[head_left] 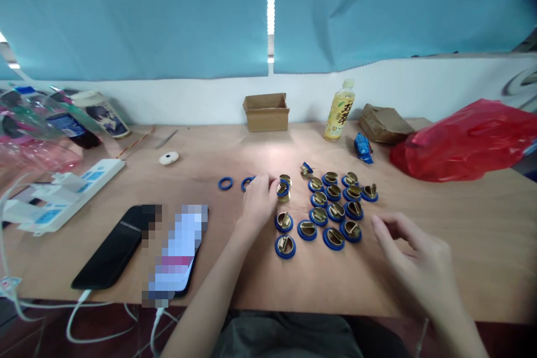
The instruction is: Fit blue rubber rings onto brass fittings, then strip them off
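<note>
My left hand and right hand are bare, no gloves, rings or watch; forearms unsleeved; dark grey cloth over my lap.

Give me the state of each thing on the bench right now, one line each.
Left hand: resting on the table, fingers curled over a blue ring.
Right hand: hovering, loosely curled, holding nothing.
Brass pieces with blue rings: assembled, laid in rows.
Loose blue ring: flat, bare.
Cardboard box: open.
Yellow bottle: upright, capped.
Black phone: screen dark.
Power strip: adapters plugged in.
</note>
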A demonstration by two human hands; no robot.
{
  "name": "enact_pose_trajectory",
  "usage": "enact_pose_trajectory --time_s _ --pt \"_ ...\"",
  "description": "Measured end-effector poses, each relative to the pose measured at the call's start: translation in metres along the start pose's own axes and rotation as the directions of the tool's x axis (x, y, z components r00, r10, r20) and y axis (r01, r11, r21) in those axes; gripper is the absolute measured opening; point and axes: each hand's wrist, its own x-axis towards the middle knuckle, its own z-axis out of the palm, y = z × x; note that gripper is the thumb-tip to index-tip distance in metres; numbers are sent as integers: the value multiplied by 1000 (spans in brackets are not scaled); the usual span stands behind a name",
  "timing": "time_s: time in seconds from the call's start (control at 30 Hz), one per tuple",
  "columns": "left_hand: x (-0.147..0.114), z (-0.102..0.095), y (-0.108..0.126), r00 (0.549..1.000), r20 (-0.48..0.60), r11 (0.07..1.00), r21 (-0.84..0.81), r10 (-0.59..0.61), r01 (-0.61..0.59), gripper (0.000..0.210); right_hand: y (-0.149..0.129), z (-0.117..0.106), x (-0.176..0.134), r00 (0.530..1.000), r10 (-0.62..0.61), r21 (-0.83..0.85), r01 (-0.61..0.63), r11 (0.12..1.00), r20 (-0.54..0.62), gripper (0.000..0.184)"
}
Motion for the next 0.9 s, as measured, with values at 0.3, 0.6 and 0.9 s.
enact_pose_trajectory --time_s 0.3,0.6,0.9 --pt "-3 5 3 997 10 972 221 75 -76 14 -1 6 2 997 0 64 -4 998 73 27" --pt "-7 4 5 980 0 946 263 199 -192 14 -1 4 2 998 -22 40 19 999 53 28" --pt "-11 8 7 969 96 921 303 227 -246 16 0 5 2 998 -13 35 10 999 68 26"
